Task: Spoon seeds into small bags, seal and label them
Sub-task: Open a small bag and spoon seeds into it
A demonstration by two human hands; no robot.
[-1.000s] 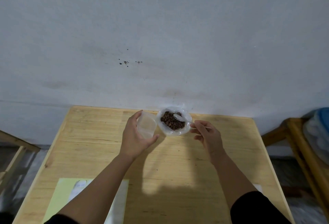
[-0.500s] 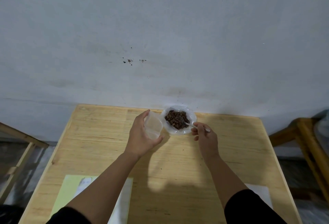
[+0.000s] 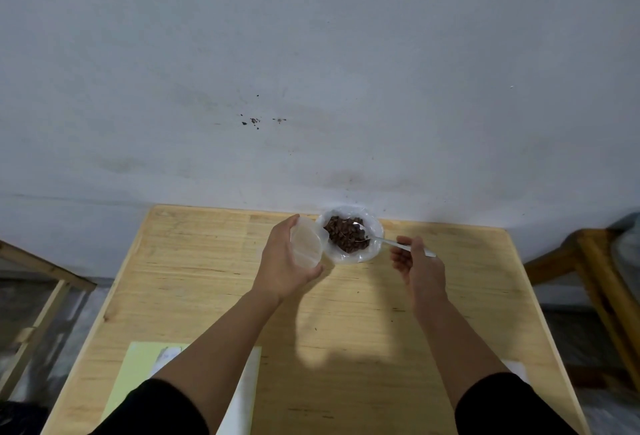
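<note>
Light wooden table (image 3: 194, 282) w/ visible grain, pushed against a pale grey wall (image 3: 311, 71) that has a few dark specks.

At the far edge of the table, centre-right, sits a round clear plastic bowl (image 3: 375, 227) holding a heap of dark brown seeds (image 3: 343, 234). The bowl touches or nearly touches the wall line.

Left hand (image 3: 284, 261) is curled around a small translucent plastic bag (image 3: 304, 242), fingers behind it and thumb under the front, so the bag's mouth is held open and tipped toward the bowl. Bag edge is just beside the bowl's left rim, prob. touching; can't tell for sure. Whether any seeds are in the bag yet: can't tell, it looks pale throughout.

Right hand (image 3: 419, 268) pinches the handle of a slim silver metal spoon (image 3: 388, 242) betw. thumb and fingers, other fingers loosely bent. The spoon's bowl end lies over the seeds on the right side of the heap; the handle runs back down-right past the hand.

Both forearms bare, black sleeves (image 3: 505, 403) at the near edge. Near-left on the table lies a pale yellow-green sheet (image 3: 138, 369) w/ white paper (image 3: 242, 400) over it, partly hidden by the left arm. A white corner of smth shows near-right. Wooden frames stand off both sides of the table.
</note>
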